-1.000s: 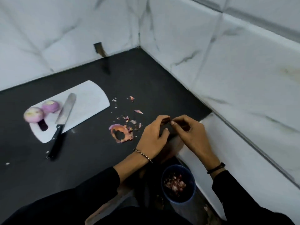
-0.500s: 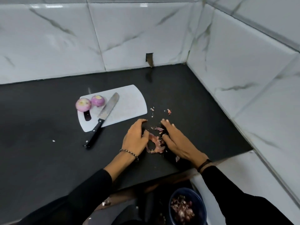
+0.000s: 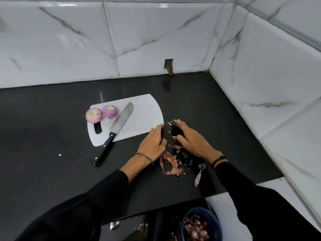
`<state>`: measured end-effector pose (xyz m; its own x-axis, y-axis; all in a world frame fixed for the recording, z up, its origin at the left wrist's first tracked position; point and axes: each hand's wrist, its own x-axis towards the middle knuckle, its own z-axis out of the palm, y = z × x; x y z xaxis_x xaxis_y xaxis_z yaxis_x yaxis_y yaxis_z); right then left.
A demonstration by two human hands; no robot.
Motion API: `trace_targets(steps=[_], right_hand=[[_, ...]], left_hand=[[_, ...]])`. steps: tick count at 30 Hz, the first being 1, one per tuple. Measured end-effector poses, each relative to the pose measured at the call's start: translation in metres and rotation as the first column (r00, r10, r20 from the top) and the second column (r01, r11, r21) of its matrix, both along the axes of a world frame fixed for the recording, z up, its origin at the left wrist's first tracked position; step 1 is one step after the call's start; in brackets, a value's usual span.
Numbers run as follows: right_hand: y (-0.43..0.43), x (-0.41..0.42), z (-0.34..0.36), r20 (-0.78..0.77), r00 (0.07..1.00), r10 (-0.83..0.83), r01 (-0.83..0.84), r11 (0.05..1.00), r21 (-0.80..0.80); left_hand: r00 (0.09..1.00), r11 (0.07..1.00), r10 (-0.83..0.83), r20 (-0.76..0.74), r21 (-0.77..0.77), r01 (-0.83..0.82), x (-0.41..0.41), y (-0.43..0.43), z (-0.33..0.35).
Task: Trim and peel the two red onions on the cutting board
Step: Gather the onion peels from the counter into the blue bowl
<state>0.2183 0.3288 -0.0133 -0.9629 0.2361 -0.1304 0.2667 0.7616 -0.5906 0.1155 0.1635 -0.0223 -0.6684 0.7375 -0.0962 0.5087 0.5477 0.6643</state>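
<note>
Two onions sit side by side, touching, at the left end of a white cutting board (image 3: 142, 115), left of centre in the frame. The left onion (image 3: 94, 115) and the right onion (image 3: 110, 111) are both smooth, glossy and pink-purple, and each shows a pale flat cut face on top. No papery skin is visible on either. A knife (image 3: 112, 134) lies diagonally just beside them, with its blade on the board and its black handle running off the near edge onto the black counter (image 3: 52, 171).

Right of the board, at centre frame, both hands are down on the counter among loose onion skins (image 3: 171, 164). The left hand (image 3: 153, 143) rests on its edge with the fingers gently curved and holding nothing. The right hand (image 3: 189, 141) reaches forward with its fingers stretched out (it is blurred, so I cannot tell whether any scrap is caught under them).

Trimming and peeling look finished. What seems left is clearing up the skins, probably into the blue bowl (image 3: 194, 209) at the lower right, below the counter edge, which already holds purplish scraps.
</note>
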Motion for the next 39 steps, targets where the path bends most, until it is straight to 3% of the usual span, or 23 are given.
trace_targets(steps=[6, 14, 18, 21, 25, 30, 35, 39], right_hand=[[0.015, -0.041, -0.012, 0.103, 0.993, 0.060, -0.064, 0.997, 0.041], [-0.008, 0.011, -0.007, 0.175, 0.962, 0.210, -0.223, 0.973, 0.056], [-0.018, 0.038, -0.004, 0.036, 0.981, 0.191, -0.187, 0.978, -0.092], [-0.017, 0.035, 0.000, -0.054, 0.991, 0.119, -0.123, 0.989, -0.085], [-0.014, 0.003, -0.001, 0.047, 0.998, 0.030, -0.028, 0.998, -0.047], [-0.032, -0.005, -0.007, 0.130, 0.989, 0.071, -0.079, 0.995, 0.057], [-0.054, 0.036, 0.008, 0.111, 0.985, 0.128, -0.127, 0.992, -0.024], [-0.062, 0.065, 0.016, -0.035, 0.998, -0.045, 0.040, 0.992, -0.116]], left_hand=[[0.995, 0.992, -0.087, -0.046, -0.097, 0.083, -0.008, 0.001, -0.005], [0.972, 0.963, -0.230, -0.048, -0.156, 0.220, 0.009, -0.024, -0.006], [0.974, 0.977, -0.206, 0.094, -0.032, 0.210, 0.008, -0.043, -0.001], [0.985, 0.990, -0.133, 0.112, 0.058, 0.127, 0.001, -0.054, 0.002], [0.986, 0.993, -0.106, 0.126, 0.059, 0.099, -0.010, -0.056, 0.000], [0.982, 0.990, -0.134, 0.130, 0.057, 0.127, -0.005, -0.054, 0.000], [0.976, 0.988, -0.151, 0.158, 0.063, 0.143, 0.002, -0.062, -0.003], [0.974, 0.985, -0.170, 0.151, 0.042, 0.165, 0.000, -0.066, -0.001]])
